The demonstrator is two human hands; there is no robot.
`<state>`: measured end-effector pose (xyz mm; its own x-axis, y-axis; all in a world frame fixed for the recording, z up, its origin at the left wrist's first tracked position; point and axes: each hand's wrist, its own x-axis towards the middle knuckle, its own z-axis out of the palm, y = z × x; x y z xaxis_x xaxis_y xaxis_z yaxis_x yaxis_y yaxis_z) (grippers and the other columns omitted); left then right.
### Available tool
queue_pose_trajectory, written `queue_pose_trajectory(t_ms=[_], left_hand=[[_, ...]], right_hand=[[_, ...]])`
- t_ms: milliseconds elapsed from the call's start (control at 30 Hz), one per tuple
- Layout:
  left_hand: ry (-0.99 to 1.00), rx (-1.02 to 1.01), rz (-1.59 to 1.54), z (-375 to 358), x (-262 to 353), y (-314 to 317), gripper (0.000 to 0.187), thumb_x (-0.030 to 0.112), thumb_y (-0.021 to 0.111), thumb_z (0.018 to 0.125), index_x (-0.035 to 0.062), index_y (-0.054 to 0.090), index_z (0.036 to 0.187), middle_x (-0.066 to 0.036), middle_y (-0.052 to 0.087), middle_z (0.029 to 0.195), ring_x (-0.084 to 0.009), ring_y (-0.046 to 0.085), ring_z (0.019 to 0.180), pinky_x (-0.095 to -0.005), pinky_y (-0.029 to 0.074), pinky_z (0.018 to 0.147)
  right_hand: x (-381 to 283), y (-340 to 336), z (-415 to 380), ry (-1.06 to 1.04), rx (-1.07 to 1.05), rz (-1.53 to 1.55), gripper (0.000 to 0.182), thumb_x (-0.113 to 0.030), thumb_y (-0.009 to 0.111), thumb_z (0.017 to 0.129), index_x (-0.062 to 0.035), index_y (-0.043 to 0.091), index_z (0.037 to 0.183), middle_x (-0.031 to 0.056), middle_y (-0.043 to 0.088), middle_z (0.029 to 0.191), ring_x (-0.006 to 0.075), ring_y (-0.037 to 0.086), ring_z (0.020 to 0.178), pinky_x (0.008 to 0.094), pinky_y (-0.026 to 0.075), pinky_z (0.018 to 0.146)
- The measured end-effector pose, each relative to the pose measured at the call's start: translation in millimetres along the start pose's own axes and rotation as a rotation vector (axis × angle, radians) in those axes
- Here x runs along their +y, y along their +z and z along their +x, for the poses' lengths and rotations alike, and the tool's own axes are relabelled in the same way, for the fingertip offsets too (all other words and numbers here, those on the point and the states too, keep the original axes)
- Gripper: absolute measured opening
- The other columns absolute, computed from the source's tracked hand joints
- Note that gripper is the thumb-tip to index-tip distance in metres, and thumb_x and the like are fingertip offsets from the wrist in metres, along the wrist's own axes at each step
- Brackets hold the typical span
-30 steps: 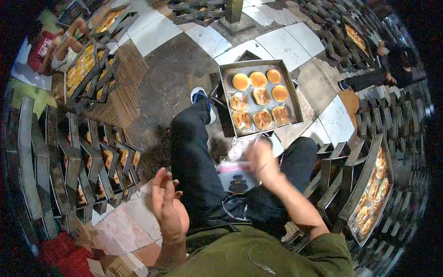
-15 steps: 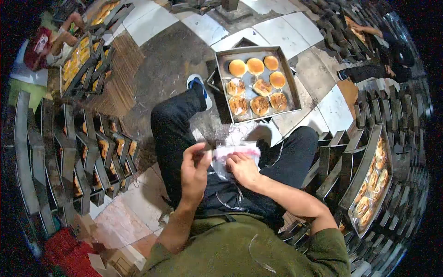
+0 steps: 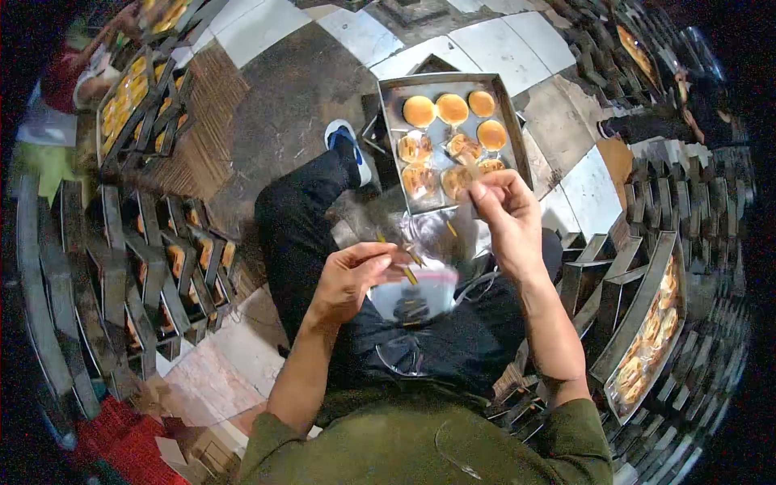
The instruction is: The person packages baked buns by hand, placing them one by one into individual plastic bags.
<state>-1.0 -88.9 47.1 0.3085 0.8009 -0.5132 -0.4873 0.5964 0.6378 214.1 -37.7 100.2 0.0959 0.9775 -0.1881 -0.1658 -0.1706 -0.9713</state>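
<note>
A clear plastic bag is held up between both hands, blurred by motion, with small yellow marks on it. My left hand [image 3: 352,279] pinches its left side over my lap. My right hand [image 3: 508,220], raised higher near the tray's lower edge, pinches the other side. Beneath them on my lap lies a stack of clear bags [image 3: 420,293] with a pink strip. Beyond my hands is a metal tray [image 3: 517,153] with plain round buns [image 3: 419,111] at the back and wrapped buns [image 3: 418,180] nearer me; my right hand hides part of the front row.
Stacked dark trays with buns [image 3: 174,259] stand at left. On the right, a tilted tray of wrapped buns [image 3: 651,347] leans on more stacks. A person's dark-clothed leg [image 3: 647,128] shows at upper right; another person [image 3: 69,77] is at upper left. Cardboard [image 3: 202,449] lies lower left.
My right hand has risen from the bag stack toward the tray, drawing up a clear bag. My left hand has turned inward and pinches the bag too.
</note>
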Motion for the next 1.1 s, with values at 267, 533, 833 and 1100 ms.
queue_pose_trajectory(t_ms=[267,533,833,1100], left_hand=[[0.212,0.356,0.642,47,15,-11,0.016,0.015,0.07,0.079,0.0042,0.059,0.073,0.003,0.056,0.067,-0.0042,0.049,0.062,-0.0194,0.04,0.058],[0.06,0.524,0.294,113,22,-8,0.014,0.012,0.064,0.084,-0.0013,0.061,0.081,-0.001,0.059,0.074,-0.007,0.05,0.061,-0.0212,0.042,0.058],[0.059,0.553,0.016,124,11,-19,0.021,0.018,0.067,0.081,0.0038,0.053,0.076,-0.002,0.055,0.07,-0.0109,0.053,0.057,-0.0262,0.048,0.052],[0.003,0.61,0.001,123,8,-19,0.021,0.024,0.064,0.083,0.0055,0.054,0.081,-0.004,0.059,0.071,-0.0179,0.057,0.056,-0.0322,0.05,0.051]], right_hand=[[-8,-44,70,0.204,-0.561,-0.469,0.024,-0.02,0.059,0.086,-0.0027,0.053,0.07,0.0029,0.054,0.06,0.0092,0.052,0.061,0.0254,0.04,0.055],[235,-151,250,-0.382,-0.148,-1.445,0.065,-0.033,0.068,0.075,-0.0061,0.04,0.127,0.0226,0.054,0.111,0.0344,0.053,0.103,0.0393,0.041,0.09],[243,-152,280,0.135,0.33,-1.137,0.055,-0.038,0.067,0.076,0.0008,0.048,0.109,0.0203,0.053,0.1,0.0373,0.052,0.091,0.0437,0.042,0.079],[238,-218,329,0.205,0.132,-1.531,0.074,-0.062,0.064,0.068,-0.0004,0.054,0.108,0.0263,0.052,0.103,0.038,0.053,0.095,0.046,0.043,0.081]])
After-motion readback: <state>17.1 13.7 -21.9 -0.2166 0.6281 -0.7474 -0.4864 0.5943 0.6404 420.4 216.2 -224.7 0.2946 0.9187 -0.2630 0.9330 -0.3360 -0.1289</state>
